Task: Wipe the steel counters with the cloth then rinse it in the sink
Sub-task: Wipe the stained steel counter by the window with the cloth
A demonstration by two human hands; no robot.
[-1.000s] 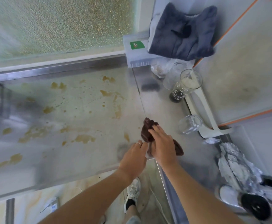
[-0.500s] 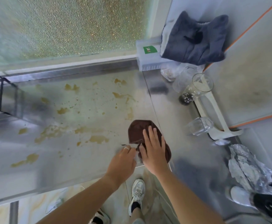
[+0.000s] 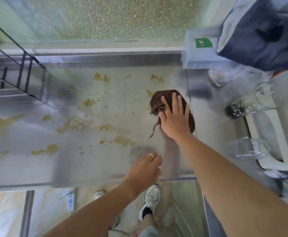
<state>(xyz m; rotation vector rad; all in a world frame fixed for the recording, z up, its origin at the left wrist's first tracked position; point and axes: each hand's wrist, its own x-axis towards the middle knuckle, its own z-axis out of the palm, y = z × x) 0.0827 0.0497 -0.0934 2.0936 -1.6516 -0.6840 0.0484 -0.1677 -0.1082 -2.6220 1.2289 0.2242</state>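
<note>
A brown cloth [image 3: 163, 98] lies bunched on the steel counter [image 3: 37, 161], near the seam at its right end. My right hand [image 3: 175, 118] presses flat on the cloth, fingers spread, covering its near half. My left hand [image 3: 144, 168] hovers over the counter's front edge with loosely curled fingers and a ring, holding nothing. Yellow-brown stains [image 3: 122, 140] are spattered across the counter to the left of the cloth. No sink is in view.
A black wire rack [image 3: 21, 77] stands at the left. On the right counter are several clear glasses [image 3: 247, 147], a tall glass with a dark base [image 3: 252, 101], a white stand [image 3: 273, 134], a plastic box [image 3: 198, 53] and a dark blue garment [image 3: 263, 33]. A frosted window [image 3: 105, 17] backs the counter.
My right hand has pushed the cloth away from the front edge, up the counter. My left hand has let go of the cloth and stayed near the edge.
</note>
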